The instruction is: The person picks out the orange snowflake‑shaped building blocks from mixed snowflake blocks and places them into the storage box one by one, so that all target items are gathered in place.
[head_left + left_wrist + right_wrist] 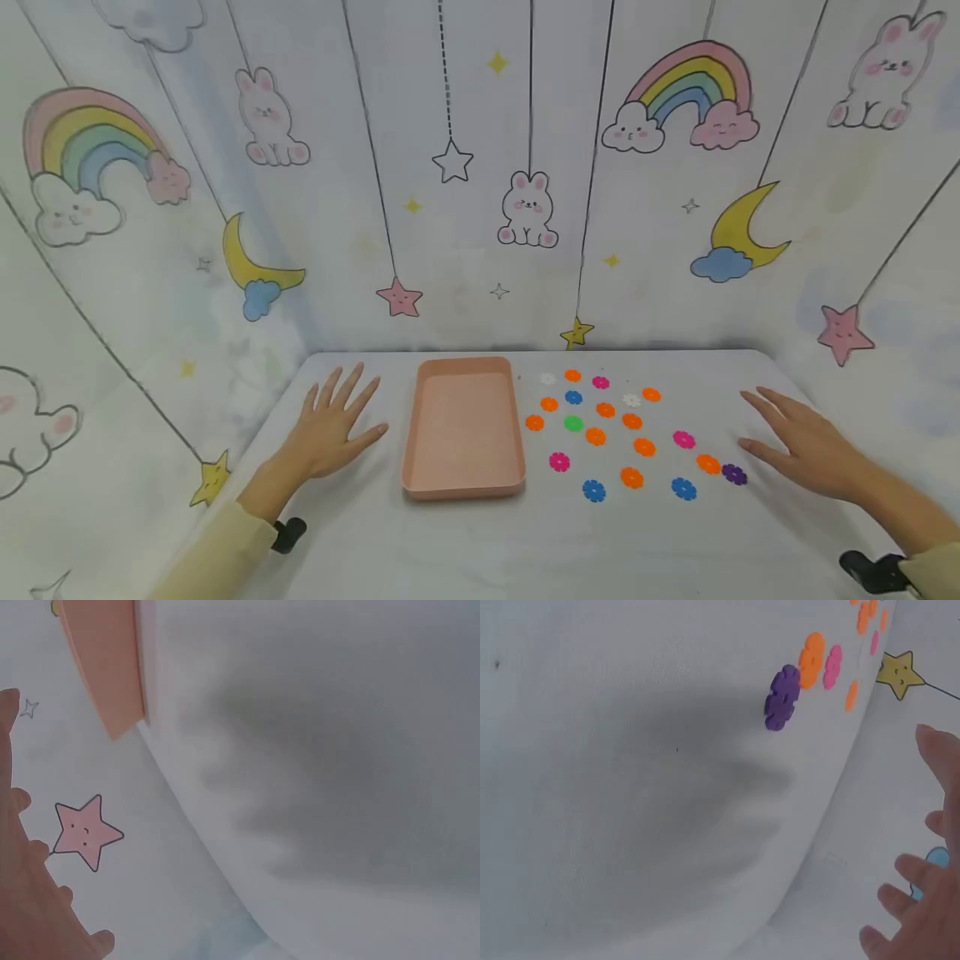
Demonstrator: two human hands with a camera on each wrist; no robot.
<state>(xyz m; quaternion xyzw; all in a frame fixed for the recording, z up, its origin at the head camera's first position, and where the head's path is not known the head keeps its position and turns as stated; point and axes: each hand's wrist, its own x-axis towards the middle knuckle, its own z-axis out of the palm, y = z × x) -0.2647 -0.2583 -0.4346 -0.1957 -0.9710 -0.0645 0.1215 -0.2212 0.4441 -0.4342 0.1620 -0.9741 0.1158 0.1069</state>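
My left hand (327, 435) hovers over the white table with its fingers spread, left of a shallow peach tray (468, 492). Nothing is in that hand. Its shadow falls on the table in the left wrist view, where the tray's side (109, 667) shows at the top. On the other side, my right hand (813, 446) is held with straight fingers and holds nothing. Nearest to it lie a purple notched disc (734, 474), an orange disc (708, 464) and a pink disc (683, 439). In the right wrist view the purple disc (782, 699) lies flat, apart from the fingers.
Several more flower-like notched discs lie scattered right of the tray, among them a green disc (573, 423), a blue disc (593, 491) and a white disc (632, 401). Behind the table (480, 550) stands a backdrop (480, 108) with drawn rabbits, rainbows and stars.
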